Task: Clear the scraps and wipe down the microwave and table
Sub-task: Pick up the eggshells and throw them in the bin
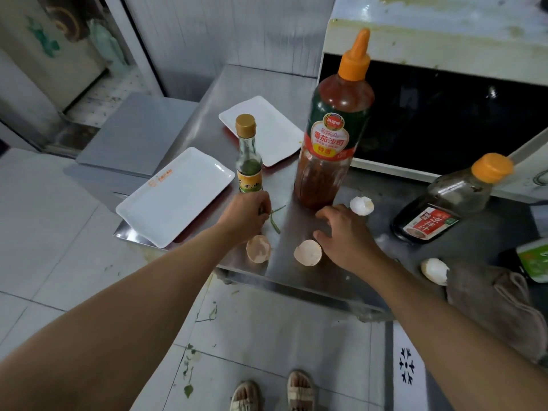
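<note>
Scraps were mostly uncleared: eggshell halves (257, 249) at six o'clock on the table (308, 271), microwave (430, 84) at two o'clock unwiped. Left hand (243, 213) pinched a green stem (275, 218); right hand (345, 232) hovered in a slack, empty grip.

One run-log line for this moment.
left hand: pinching green scrap | right hand: open above table | eggshells: uncollected
</note>
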Demonstrator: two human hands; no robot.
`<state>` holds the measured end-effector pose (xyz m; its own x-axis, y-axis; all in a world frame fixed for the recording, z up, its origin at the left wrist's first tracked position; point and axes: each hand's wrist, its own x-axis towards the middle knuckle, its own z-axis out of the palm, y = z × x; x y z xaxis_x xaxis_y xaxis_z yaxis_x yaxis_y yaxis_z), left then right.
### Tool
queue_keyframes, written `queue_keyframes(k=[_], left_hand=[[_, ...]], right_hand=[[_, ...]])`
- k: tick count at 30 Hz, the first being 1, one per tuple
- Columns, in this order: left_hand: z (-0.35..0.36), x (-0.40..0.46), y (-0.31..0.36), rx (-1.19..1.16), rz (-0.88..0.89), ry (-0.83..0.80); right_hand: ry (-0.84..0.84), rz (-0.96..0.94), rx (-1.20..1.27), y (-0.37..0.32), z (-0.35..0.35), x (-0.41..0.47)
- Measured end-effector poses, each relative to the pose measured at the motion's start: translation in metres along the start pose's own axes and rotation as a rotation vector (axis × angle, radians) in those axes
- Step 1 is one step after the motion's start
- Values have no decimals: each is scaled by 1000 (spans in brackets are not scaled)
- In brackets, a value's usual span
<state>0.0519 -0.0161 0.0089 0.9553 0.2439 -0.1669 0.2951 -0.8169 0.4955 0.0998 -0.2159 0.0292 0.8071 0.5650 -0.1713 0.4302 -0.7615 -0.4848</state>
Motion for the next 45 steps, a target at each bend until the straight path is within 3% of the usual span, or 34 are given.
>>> queue_keyframes(k=[7, 13, 28, 45], left_hand=[[8, 17, 10, 307, 218, -212], [14, 25, 3, 358, 232, -241], [-1, 7, 0, 116, 107, -103], [-27, -32, -10, 46, 15, -112]], right_hand=[[27, 44, -2, 17, -6, -5], [33, 80, 19, 25, -3, -9], [58, 91, 26, 19, 8, -13], [24, 83, -20, -15, 24, -42]])
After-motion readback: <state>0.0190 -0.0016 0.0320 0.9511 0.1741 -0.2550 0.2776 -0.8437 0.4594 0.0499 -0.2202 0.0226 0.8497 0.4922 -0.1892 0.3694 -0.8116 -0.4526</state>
